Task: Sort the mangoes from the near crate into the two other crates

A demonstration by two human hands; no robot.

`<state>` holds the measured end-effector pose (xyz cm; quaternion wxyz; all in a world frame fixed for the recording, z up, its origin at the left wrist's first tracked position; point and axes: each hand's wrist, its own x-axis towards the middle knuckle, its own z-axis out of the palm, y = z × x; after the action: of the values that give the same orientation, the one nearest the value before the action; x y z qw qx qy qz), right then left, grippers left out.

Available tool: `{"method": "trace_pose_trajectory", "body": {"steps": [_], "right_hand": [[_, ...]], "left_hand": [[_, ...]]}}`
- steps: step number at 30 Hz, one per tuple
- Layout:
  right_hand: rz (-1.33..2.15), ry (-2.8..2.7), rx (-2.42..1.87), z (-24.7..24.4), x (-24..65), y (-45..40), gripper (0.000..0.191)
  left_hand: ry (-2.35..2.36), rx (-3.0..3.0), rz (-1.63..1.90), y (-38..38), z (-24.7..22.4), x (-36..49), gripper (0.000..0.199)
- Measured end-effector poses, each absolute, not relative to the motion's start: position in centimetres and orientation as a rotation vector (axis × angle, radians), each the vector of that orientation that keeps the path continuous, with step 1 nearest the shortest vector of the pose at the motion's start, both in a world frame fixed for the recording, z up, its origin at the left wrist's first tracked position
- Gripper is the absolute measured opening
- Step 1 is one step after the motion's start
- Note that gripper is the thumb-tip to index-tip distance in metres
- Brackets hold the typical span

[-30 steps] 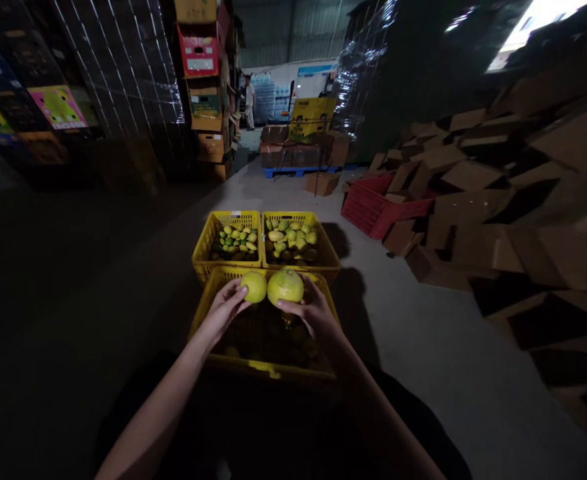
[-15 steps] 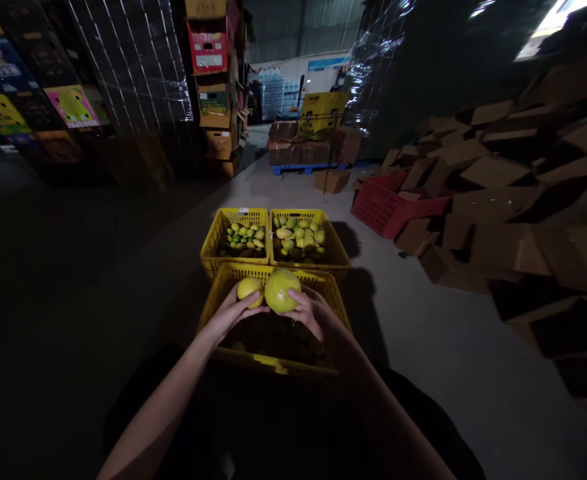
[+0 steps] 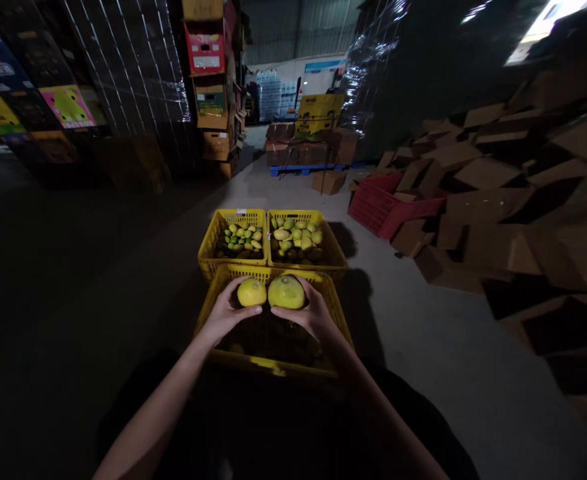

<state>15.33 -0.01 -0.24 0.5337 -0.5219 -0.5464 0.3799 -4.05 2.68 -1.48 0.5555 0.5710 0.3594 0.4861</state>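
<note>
My left hand [image 3: 224, 315] is closed around a smooth, round yellow fruit [image 3: 252, 292], thumb along its underside. Beside it, my right hand [image 3: 313, 311] grips a larger yellow-green fruit [image 3: 286, 292], its stem end facing up and toward me. A narrow gap separates the two fruits. Both are held over the near yellow crate [image 3: 273, 367], whose dark inside shows only a few dim fruits. Which kind the fruits are, I cannot tell for sure.
Two yellow crates stand just beyond: the left crate [image 3: 205, 248] with small green and yellow fruits, the right crate [image 3: 337, 250] with larger yellow-green ones. Rightward lie a red crate [image 3: 381, 208] and heaped cardboard boxes [image 3: 498, 207]. Stacked cartons [image 3: 216, 107] rise at the back.
Both fruits have turned in my hands, and the right one now shows its stem end. My thumbs have shifted from the fruits' fronts to underneath, and the fruits sit slightly farther apart.
</note>
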Motion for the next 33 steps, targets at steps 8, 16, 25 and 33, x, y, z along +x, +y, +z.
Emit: {"method": "trace_pose_trajectory", "body": {"steps": [8, 16, 25, 33], "right_hand": [[1.503, -0.891, -1.102, 0.1, 14.7, -0.2, 0.043], [1.903, -0.533, -1.173, -0.1, 14.4, 0.2, 0.055], [1.387, -0.922, -1.209, -1.2, 14.6, -0.7, 0.054], [0.838, -1.226, -1.218, -1.7, 15.3, -0.5, 0.067]], "left_hand": [[0.780, 0.896, 0.913, 3.0, -1.3, -3.8, 0.047], [0.954, 0.818, 0.699, 3.6, -2.1, -2.7, 0.072], [0.872, 1.178, 1.063, 3.4, -1.6, -2.8, 0.054], [0.828, 1.274, 1.162, 3.2, -1.0, -3.3, 0.057]]}}
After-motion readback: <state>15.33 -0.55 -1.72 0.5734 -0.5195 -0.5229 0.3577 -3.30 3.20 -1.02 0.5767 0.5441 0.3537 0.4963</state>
